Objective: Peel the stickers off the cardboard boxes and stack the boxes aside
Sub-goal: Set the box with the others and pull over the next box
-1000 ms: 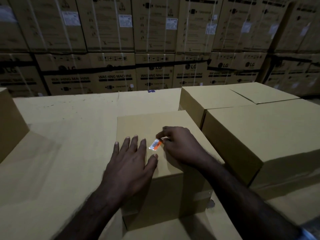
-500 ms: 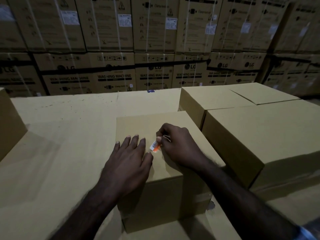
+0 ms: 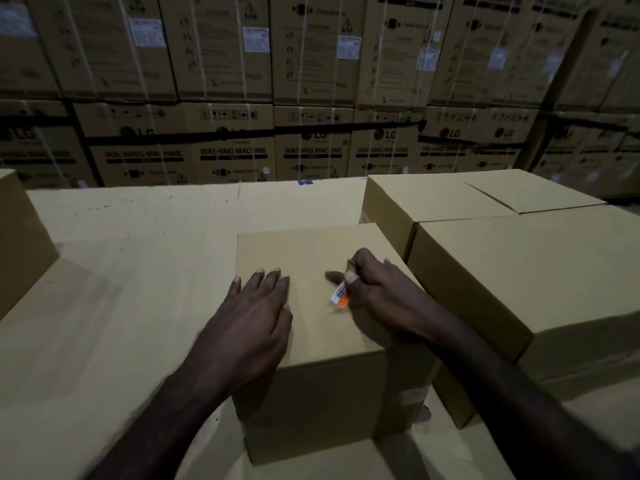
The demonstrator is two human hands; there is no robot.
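Sticker point(image 3: 340, 294), white and orange, is pinched in your right hand point(image 3: 382, 292) just above the small cardboard box point(image 3: 311, 341) in front of you; your left hand point(image 3: 254, 317) lies flat, fingers straight, on its top.

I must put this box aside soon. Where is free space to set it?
Bare cardboard surface lies left of the small box, up to the far-left box. The right side is crowded by two larger boxes.

Tan box point(image 3: 311, 251); white-and-orange sticker point(image 3: 339, 295)
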